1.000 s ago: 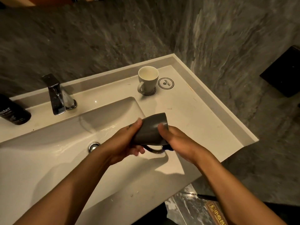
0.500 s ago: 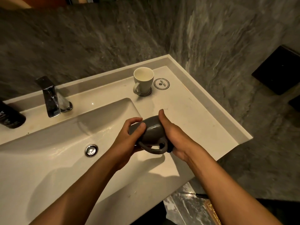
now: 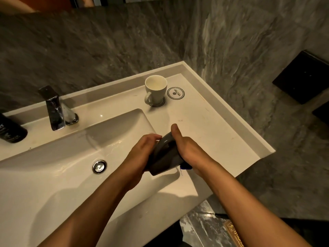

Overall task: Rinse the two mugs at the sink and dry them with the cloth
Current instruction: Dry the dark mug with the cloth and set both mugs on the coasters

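A dark grey mug (image 3: 164, 155) is held tilted over the right edge of the white sink basin (image 3: 53, 175), its mouth turned down toward me. My left hand (image 3: 140, 155) grips its left side. My right hand (image 3: 188, 150) presses on its right side, thumb pointing up, with a scrap of dark blue cloth (image 3: 185, 167) showing under the palm. A white mug (image 3: 155, 90) stands upright on a round coaster on the counter at the back right, handle to the left.
A chrome tap (image 3: 55, 109) stands behind the basin, with the drain plug (image 3: 99, 166) below it. A black bottle (image 3: 10, 131) lies at the far left. A second round coaster (image 3: 175, 93) sits beside the white mug. Grey stone walls enclose the counter (image 3: 222, 132).
The grey mug has been turned in my hands: its handle, visible underneath before, is now hidden, and the mouth has swung down. My right thumb moved up over the mug.
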